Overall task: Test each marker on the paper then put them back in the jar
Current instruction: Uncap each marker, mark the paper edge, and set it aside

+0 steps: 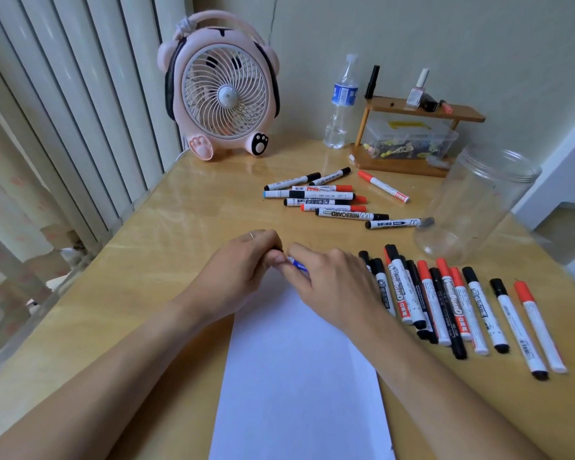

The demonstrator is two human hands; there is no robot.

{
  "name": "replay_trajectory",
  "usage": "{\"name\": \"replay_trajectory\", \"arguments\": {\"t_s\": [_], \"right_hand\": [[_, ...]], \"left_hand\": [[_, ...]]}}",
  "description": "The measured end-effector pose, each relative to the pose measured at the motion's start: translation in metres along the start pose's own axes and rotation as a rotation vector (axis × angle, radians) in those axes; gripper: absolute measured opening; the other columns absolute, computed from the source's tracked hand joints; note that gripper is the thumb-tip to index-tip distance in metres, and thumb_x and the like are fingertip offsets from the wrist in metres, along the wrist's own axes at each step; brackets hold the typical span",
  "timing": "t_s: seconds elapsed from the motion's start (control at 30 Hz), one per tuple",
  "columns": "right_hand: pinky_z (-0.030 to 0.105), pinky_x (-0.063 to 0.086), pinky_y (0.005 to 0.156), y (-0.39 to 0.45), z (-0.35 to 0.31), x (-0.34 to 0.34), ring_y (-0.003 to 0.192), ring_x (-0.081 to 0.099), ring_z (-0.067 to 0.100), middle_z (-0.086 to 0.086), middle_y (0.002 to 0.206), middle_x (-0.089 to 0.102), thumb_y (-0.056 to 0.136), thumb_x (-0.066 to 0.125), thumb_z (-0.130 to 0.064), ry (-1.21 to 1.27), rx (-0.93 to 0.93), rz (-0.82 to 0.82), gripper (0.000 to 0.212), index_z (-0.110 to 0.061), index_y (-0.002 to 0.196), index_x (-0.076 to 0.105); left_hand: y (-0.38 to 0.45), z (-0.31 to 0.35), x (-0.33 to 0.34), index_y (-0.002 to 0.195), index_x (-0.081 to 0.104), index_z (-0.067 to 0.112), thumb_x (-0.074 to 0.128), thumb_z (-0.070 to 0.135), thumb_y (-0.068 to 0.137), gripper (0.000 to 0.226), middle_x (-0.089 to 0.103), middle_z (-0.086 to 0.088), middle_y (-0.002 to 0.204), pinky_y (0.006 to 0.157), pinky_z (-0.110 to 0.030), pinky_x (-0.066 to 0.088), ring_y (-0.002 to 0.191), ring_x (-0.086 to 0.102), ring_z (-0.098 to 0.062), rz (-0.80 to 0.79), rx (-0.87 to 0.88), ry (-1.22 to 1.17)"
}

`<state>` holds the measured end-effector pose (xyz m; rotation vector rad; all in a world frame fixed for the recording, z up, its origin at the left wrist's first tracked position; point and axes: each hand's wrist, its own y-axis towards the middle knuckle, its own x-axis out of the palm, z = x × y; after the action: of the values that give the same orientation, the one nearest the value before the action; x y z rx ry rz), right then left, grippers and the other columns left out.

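a: what lies around the hands?
b: one paper [296,376] beneath them, one clear jar [472,207] far right of the right hand [332,287], lying tilted

a: and markers?
b: about thirteen just right of it, nine beyond; left hand [243,270] and right both pinch one blue marker [298,264]

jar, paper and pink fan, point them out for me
jar [485,197], head view, on its clear side wall
paper [299,393], head view, on the bare middle of the sheet
pink fan [225,94], head view, on its front grille

soft daylight, left | glare on table [186,207] | wide-angle edge bending | slightly soft focus
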<state>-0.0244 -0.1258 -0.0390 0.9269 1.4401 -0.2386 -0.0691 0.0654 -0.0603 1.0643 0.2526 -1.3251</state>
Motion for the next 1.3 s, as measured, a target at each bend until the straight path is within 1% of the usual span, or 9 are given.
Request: {"name": "replay_trajectory", "arguments": {"t_s": [0.13,0.2,0.3,0.5,0.63,0.77,0.97,1.13,1.3], "right_hand": [[0.040,0.038,0.054,-0.001,0.005,-0.008,0.064,0.050,0.032,-0.002,0.063,0.049,0.098,0.039,-0.065,0.178,0.142,-0.032,0.041,-0.025,0.091,0.040],[0.041,0.039,0.057,-0.001,0.011,-0.006,0.065,0.051,0.024,-0.003,0.069,0.053,0.103,0.044,-0.048,0.377,0.219,-0.018,0.026,-0.024,0.096,0.044],[0.037,0.030,0.055,-0.001,0.019,-0.005,0.060,0.044,0.022,0.006,0.075,0.054,0.104,0.041,-0.017,0.512,0.305,0.028,0.014,-0.024,0.115,0.046],[0.040,0.048,0.062,-0.001,0.022,-0.002,0.066,0.056,0.026,0.004,0.080,0.057,0.102,0.053,-0.013,0.544,0.268,0.104,0.018,-0.030,0.108,0.049],[0.035,0.057,0.064,0.004,0.019,-0.003,0.065,0.063,0.021,0.009,0.105,0.070,0.104,0.046,-0.007,1.001,0.501,0.135,0.029,-0.028,0.108,0.066],[0.029,0.056,0.066,0.005,0.020,-0.002,0.068,0.057,0.020,0.012,0.101,0.070,0.098,0.038,0.008,1.618,0.637,0.105,0.048,-0.016,0.125,0.069],[0.028,0.049,0.060,0.006,0.008,0.009,0.061,0.057,0.017,0.001,0.069,0.057,0.104,0.060,-0.020,1.372,0.703,0.149,0.006,-0.016,0.103,0.064],[0.025,0.037,0.054,0.006,0.014,0.008,0.053,0.043,0.015,-0.002,0.061,0.045,0.104,0.056,-0.024,1.242,0.820,0.265,0.012,-0.015,0.096,0.059],[0.029,0.042,0.049,0.005,0.021,0.003,0.055,0.061,0.022,0.004,0.064,0.060,0.100,0.052,-0.016,1.245,0.832,0.237,0.008,-0.014,0.100,0.060]], "left_hand": [[0.002,-0.006,-0.012,0.095,0.055,0.018,0.042,0.037,0.108,0.026,0.051,0.012,0.085,0.069,-0.019,0.036,0.082,0.050,-0.005,0.166,-0.068,0.035],[0.002,-0.015,-0.015,0.099,0.058,0.020,0.052,0.030,0.106,0.013,0.053,0.009,0.090,0.072,-0.019,0.038,0.087,0.052,-0.002,0.219,-0.134,0.087],[0.003,-0.029,-0.009,0.103,0.063,0.024,0.063,0.020,0.097,0.007,0.057,0.008,0.101,0.085,-0.032,0.048,0.093,0.057,-0.007,0.213,-0.225,0.149],[0.010,-0.041,0.003,0.113,0.068,0.031,0.062,0.033,0.096,0.018,0.059,0.007,0.118,0.099,-0.044,0.044,0.113,0.060,-0.020,0.089,-0.330,0.250],[0.002,-0.030,0.004,0.152,0.036,0.047,0.021,0.078,0.085,0.076,0.030,-0.002,0.163,0.120,-0.042,0.012,0.156,0.013,-0.018,-0.138,-0.405,0.309],[-0.003,-0.014,0.006,0.154,0.000,0.061,0.010,0.091,0.076,0.084,-0.013,0.005,0.171,0.125,-0.050,-0.006,0.155,-0.022,-0.012,-0.268,-0.376,0.329],[-0.006,-0.010,0.010,0.156,0.003,0.058,0.012,0.095,0.073,0.092,-0.024,0.009,0.168,0.124,-0.054,-0.010,0.152,-0.031,-0.013,-0.352,-0.302,0.454],[-0.006,-0.011,0.002,0.156,0.003,0.057,0.025,0.093,0.080,0.087,-0.028,0.010,0.167,0.125,-0.052,-0.009,0.150,-0.035,-0.011,-0.426,-0.304,0.425],[-0.009,-0.010,-0.004,0.151,0.017,0.063,0.050,0.075,0.090,0.070,-0.036,0.018,0.161,0.124,-0.046,-0.012,0.148,-0.035,-0.006,-0.412,-0.262,0.297]]}}
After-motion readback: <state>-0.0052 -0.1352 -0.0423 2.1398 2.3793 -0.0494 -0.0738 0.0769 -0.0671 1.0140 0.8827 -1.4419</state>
